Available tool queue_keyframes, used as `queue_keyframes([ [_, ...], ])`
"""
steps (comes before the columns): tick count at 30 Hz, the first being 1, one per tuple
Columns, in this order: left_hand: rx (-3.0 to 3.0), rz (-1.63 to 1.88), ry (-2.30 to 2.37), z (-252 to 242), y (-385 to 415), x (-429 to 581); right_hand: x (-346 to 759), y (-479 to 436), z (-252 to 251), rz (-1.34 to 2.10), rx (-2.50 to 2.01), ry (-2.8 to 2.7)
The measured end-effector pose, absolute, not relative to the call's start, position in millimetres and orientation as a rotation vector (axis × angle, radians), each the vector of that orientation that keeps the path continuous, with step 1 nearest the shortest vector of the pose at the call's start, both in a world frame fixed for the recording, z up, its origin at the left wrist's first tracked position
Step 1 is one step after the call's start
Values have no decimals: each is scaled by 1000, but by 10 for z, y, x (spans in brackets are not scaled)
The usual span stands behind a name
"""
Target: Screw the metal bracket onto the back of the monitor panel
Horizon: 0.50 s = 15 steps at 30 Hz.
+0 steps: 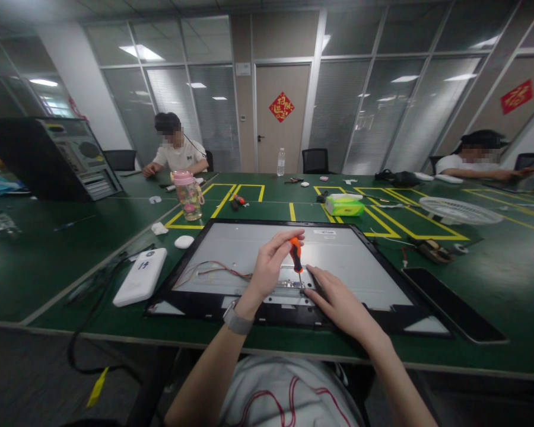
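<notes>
The back of a flat display panel (365,261), silver with a black frame, lies on the green table before me. My left hand (269,261) is closed around the handle of an orange and black screwdriver (296,256). The screwdriver stands nearly upright, its tip down at a metal bracket (289,284) along the panel's near side. Lying on the panel just right of the tip is my right hand (338,296), thumb and fingers apart, with the shaft between them. Thin coloured wires (218,265) run across the panel on the left.
Left of the panel lie a white power bank (141,277) and a white round object (184,242); a pink-lidded bottle (188,198) stands behind. A black phone (454,305) is at the right. A computer case (48,157) stands far left. Two people sit across the table.
</notes>
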<state>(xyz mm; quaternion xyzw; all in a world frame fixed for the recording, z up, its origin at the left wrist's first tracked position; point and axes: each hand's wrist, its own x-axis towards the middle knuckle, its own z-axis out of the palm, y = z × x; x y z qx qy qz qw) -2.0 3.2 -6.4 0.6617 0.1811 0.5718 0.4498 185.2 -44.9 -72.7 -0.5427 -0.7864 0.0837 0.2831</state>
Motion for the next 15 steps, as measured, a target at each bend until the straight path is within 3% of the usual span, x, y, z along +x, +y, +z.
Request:
queue_keyframes([
  [15,1629,1509,552,-28,14,-1,1854,-446,-736,216,-1483,-2114],
])
